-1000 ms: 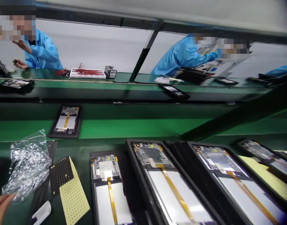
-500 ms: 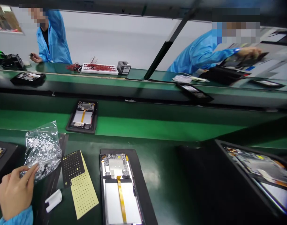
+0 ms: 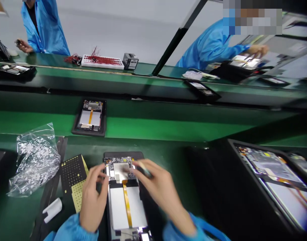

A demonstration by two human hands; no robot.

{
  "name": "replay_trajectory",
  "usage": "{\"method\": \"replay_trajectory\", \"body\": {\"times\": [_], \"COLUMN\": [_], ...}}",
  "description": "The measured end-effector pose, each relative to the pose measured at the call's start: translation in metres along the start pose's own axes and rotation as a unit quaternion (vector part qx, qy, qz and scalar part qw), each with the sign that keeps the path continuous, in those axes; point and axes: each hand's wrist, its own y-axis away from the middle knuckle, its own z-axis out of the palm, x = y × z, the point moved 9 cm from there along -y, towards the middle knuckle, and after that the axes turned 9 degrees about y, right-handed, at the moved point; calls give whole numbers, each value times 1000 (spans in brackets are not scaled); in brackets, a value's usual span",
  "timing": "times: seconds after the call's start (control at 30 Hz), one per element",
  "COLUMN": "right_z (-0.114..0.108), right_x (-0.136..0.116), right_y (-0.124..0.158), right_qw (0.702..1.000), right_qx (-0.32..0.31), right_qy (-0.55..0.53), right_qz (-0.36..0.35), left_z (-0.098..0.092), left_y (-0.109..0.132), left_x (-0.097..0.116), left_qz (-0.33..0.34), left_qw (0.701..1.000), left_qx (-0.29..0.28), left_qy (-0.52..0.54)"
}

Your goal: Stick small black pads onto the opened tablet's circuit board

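Note:
An opened tablet [image 3: 125, 214] with a silver battery and a yellow flex cable lies in a black tray in front of me. My left hand [image 3: 92, 201] grips the tablet's left edge near the circuit board, fingers curled. My right hand [image 3: 158, 189] hovers over the board at the top, pinched round a thin pen-like tool [image 3: 144, 169]; it is blurred by motion. Both sleeves are blue.
Left of the tablet lie a yellow-and-black dotted sheet [image 3: 72, 174], a clear plastic bag of small parts [image 3: 35, 160] and a small white roll [image 3: 52, 210]. Another opened tablet [image 3: 90, 117] rides the green belt. Stacked tablets [image 3: 274, 167] sit at right. Co-workers in blue work across.
My left hand has left the plastic bag and moved right to the tablet's edge. My right hand has come into view over the board with a tool. The view shifted slightly down.

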Motion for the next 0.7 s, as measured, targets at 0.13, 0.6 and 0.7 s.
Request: {"method": "replay_trajectory", "body": {"times": [0.13, 0.6, 0.7], "right_z": [71, 89, 87], "right_x": [-3, 7, 7], "right_y": [-48, -49, -49], "right_qw": [995, 979, 981], "right_qx": [-102, -169, -163], "right_qy": [-21, -52, -25], "right_qz": [3, 96, 105], "left_z": [9, 12, 12], "left_y": [-35, -46, -45], "left_x": [-26, -45, -46], "left_qz": [-25, -53, -56], "left_qw": [1000, 996, 996], "left_qx": [17, -20, -16], "left_qy": [3, 70, 70]}}
